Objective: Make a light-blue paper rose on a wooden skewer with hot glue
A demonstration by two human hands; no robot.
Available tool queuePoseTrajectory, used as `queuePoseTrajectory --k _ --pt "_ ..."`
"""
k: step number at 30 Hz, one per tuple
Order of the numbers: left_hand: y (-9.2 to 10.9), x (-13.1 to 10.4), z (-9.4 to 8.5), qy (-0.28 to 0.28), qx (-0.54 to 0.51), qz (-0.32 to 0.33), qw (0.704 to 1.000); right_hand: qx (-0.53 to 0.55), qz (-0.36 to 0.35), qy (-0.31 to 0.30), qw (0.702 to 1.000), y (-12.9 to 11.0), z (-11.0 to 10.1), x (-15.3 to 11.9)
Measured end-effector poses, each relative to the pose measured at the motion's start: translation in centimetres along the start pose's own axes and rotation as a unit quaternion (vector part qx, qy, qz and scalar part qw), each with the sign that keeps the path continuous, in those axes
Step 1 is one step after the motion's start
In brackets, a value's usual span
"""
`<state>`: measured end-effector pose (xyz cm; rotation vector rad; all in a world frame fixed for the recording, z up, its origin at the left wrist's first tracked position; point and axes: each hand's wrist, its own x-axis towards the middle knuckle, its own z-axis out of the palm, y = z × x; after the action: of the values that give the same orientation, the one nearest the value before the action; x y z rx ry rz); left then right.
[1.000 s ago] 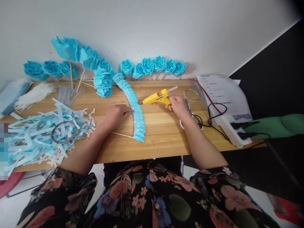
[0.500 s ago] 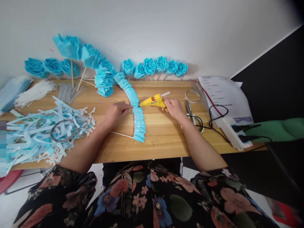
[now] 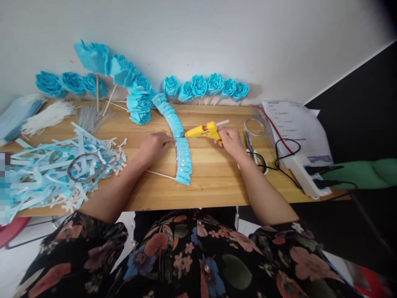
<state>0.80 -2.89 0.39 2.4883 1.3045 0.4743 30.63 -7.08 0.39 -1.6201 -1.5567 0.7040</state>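
Observation:
A long strip of pleated light-blue paper (image 3: 183, 159) curves across the wooden table in front of me. My left hand (image 3: 156, 145) lies at its left edge, fingers curled and fingertips closed on the edge near the middle. In my right hand (image 3: 231, 142) is a yellow hot glue gun (image 3: 203, 131), gripped by its handle. Its nozzle points left and is right at the strip, close to my left fingertips; I cannot tell whether it touches. A clear glue stick (image 3: 222, 122) pokes out of its back. One thin wooden stick (image 3: 161, 174) reaches the strip's near end.
Blue paper flowers (image 3: 198, 86) on sticks line the wall. Paper scraps (image 3: 62, 174) with a tape ring (image 3: 84, 167) cover the left side. Scissors (image 3: 252, 148), a clear ring (image 3: 254, 126), papers (image 3: 294, 124), black cords and a white power strip (image 3: 307, 176) lie right.
The whole view has shifted slightly to the right. The glue gun's back end has moved a little right with my right hand, its nozzle staying by the strip. My left hand keeps its place.

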Motion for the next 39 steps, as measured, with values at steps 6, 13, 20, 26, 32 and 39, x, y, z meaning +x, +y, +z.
queuePoseTrajectory --k 6,13,20,26,32,39 --pt "-0.2 0.1 -0.1 -0.008 -0.008 0.006 1.0 -0.062 0.011 -0.015 0.998 -0.4 0.0 -0.1" --pt "-0.4 0.2 0.0 -0.007 -0.016 0.017 1.0 -0.007 0.011 0.03 0.999 -0.2 -0.1 0.0" --pt "-0.5 0.1 0.2 0.068 -0.086 0.013 0.994 0.03 -0.014 0.005 0.999 0.4 0.1 0.0" --pt "-0.4 0.1 0.0 0.076 -0.075 0.008 0.994 -0.001 -0.026 -0.017 1.0 0.7 0.4 0.0" --pt "0.2 0.2 0.0 0.013 0.029 -0.027 0.999 -0.035 -0.013 -0.032 0.999 0.3 0.5 0.1" --pt "0.9 0.3 -0.3 -0.027 0.077 -0.048 0.995 -0.042 0.009 0.009 0.999 -0.3 0.2 -0.1"
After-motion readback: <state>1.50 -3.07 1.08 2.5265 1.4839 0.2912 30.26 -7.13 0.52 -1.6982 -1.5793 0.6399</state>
